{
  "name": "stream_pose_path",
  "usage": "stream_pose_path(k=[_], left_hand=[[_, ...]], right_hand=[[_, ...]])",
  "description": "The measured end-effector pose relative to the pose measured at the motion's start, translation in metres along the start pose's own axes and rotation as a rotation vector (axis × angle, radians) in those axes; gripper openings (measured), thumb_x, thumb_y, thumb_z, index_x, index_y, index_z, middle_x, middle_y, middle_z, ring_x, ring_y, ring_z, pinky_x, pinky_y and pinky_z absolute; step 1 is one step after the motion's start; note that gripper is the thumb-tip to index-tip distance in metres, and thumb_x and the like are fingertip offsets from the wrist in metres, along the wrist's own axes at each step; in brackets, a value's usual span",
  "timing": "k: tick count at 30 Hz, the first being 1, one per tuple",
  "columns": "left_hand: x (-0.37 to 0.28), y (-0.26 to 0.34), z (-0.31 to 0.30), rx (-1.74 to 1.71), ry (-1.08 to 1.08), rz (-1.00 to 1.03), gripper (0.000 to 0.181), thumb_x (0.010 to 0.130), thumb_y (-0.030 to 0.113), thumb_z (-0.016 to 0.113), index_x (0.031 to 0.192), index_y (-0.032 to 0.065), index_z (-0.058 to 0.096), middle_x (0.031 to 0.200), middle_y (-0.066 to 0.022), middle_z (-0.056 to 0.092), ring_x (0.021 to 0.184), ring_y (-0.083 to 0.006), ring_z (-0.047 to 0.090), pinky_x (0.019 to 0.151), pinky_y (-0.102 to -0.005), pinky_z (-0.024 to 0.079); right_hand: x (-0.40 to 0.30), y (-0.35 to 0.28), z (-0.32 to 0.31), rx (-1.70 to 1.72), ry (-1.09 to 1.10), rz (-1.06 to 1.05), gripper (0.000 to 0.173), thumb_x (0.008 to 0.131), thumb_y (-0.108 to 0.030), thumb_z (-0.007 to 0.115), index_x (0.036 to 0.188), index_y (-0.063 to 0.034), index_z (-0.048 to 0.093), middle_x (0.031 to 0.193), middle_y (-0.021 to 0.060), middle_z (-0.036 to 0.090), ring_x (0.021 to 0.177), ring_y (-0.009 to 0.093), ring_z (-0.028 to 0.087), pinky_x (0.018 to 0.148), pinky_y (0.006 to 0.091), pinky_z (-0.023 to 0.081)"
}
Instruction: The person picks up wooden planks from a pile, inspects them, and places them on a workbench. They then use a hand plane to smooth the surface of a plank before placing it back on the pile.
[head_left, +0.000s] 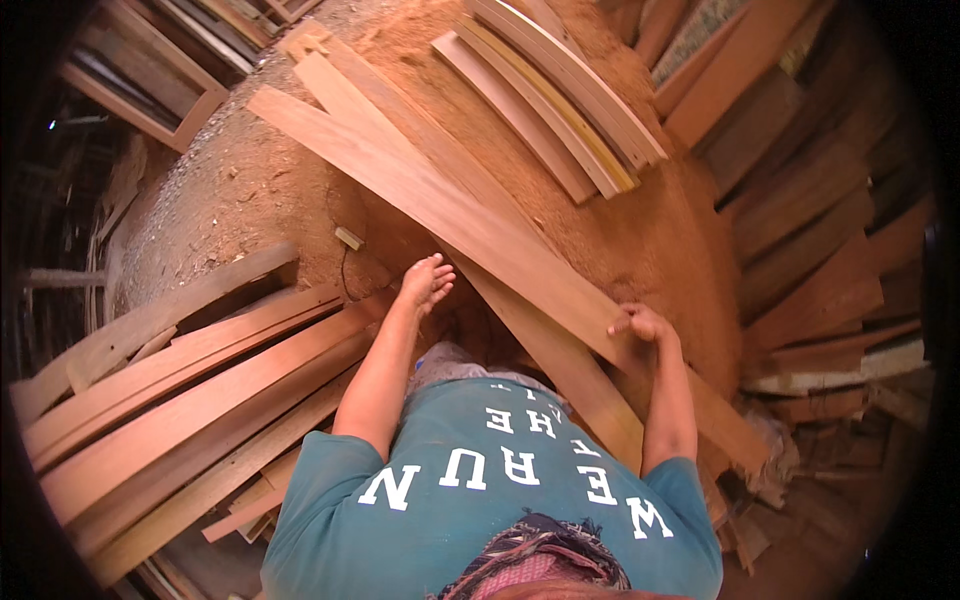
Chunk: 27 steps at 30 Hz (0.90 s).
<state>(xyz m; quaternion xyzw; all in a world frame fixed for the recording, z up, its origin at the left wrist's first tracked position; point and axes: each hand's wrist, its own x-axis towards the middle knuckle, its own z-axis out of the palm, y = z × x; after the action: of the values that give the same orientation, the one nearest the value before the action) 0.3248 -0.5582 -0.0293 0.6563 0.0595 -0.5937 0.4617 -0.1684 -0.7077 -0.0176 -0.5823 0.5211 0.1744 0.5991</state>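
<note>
A long planed wooden plank (442, 202) lies diagonally in front of me, on top of other boards. My right hand (646, 324) grips this plank near its closer end, with fingertips over the top face. My left hand (429, 283) hangs just short of the plank's left edge, fingers loosely curled, with nothing visible in it. Beneath the plank, a second board (544, 341) slants towards my right side. Another long board (397, 101) runs under its far part.
Several narrow timbers (525, 120), one yellowish, lie on the sawdust-covered ground (645, 240) ahead. Stacked boards (202, 390) crowd my left. More planks (810, 300) line the right side. A wooden frame (187, 124) stands at the far left. A small wood block (349, 238) lies on the ground.
</note>
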Motion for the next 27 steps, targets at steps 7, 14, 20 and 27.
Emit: stream_pose_path(k=[7,14,20,27], left_hand=[[0.012,0.015,0.023,-0.077,0.051,0.055,0.053,0.103,0.04,0.067,0.14,0.0062,0.052,0.139,-0.0165,0.059,0.114,-0.0245,0.064,0.088,-0.0362,0.06],[0.035,0.012,0.018,-0.016,0.037,0.101,0.054,0.1,0.04,0.069,0.137,0.0046,0.052,0.126,-0.0119,0.059,0.108,-0.0237,0.062,0.091,-0.0378,0.058],[-0.002,0.023,0.04,0.911,0.52,0.87,0.073,0.084,0.023,0.077,0.146,0.0022,0.045,0.147,-0.024,0.047,0.136,-0.0403,0.047,0.114,-0.0522,0.042],[0.003,0.082,0.051,1.929,0.009,0.917,0.114,0.072,0.013,0.084,0.167,0.0262,0.022,0.176,-0.0105,0.01,0.16,-0.0435,0.009,0.123,-0.0713,0.019]], right_hand=[[-0.037,-0.026,0.023,0.079,0.147,-0.033,0.056,0.07,-0.023,0.092,0.118,-0.0019,0.072,0.106,0.0087,0.075,0.102,0.021,0.066,0.093,0.0346,0.05],[-0.045,-0.041,0.024,0.041,0.183,-0.033,0.053,0.072,-0.024,0.092,0.117,-0.0027,0.073,0.103,0.0054,0.076,0.102,0.02,0.066,0.095,0.0354,0.049],[-0.003,0.011,0.019,0.074,0.151,-0.033,0.053,0.072,-0.029,0.092,0.114,-0.0031,0.072,0.102,0.0047,0.074,0.103,0.021,0.065,0.097,0.0348,0.047],[0.007,0.029,0.021,0.157,0.076,-0.04,0.048,0.073,-0.032,0.092,0.108,-0.0047,0.073,0.093,0.0031,0.07,0.098,0.02,0.063,0.092,0.0332,0.046]])
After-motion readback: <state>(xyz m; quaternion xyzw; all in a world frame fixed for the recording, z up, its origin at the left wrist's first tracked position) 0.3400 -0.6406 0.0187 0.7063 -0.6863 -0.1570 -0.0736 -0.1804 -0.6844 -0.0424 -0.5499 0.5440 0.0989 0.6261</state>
